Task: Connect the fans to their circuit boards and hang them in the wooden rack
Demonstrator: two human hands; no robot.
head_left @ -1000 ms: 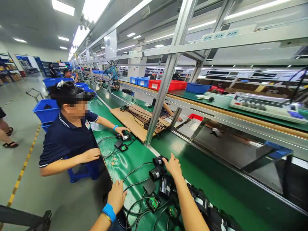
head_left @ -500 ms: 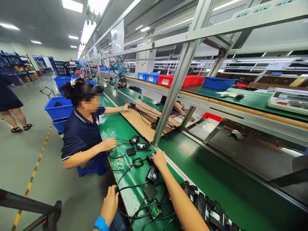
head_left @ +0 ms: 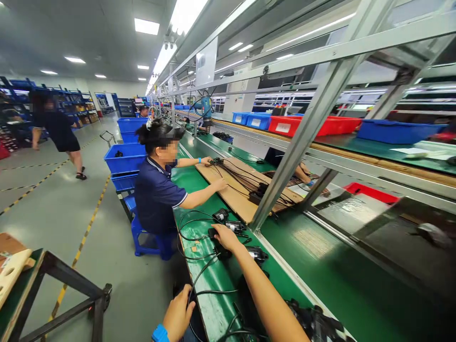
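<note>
My left hand (head_left: 180, 311), with a blue band at its wrist, is at the near edge of the green bench. Its fingers are curled around a black cable (head_left: 204, 271). Further forward, my right hand (head_left: 227, 238) reaches across the bench, its fingertips on a small black square cover (head_left: 213, 232). Under that hand is another dark part, mostly hidden. Just beyond lie black cylindrical housings with white labels, one (head_left: 235, 226) close to my fingers and another (head_left: 221, 214) behind it. A further housing (head_left: 257, 255) lies right of my wrist.
A co-worker (head_left: 156, 190) sits on a blue stool at left, hands on cardboard (head_left: 233, 202) bearing black cables. A slanted metal post (head_left: 295, 133) rises at the bench's right side. More black housings (head_left: 317, 323) lie near front. Red bins (head_left: 313, 126) stand on the shelf.
My right hand has moved from a black housing to the square cover. The co-worker's nearer hand has moved forward onto the cardboard. The view has swung left.
</note>
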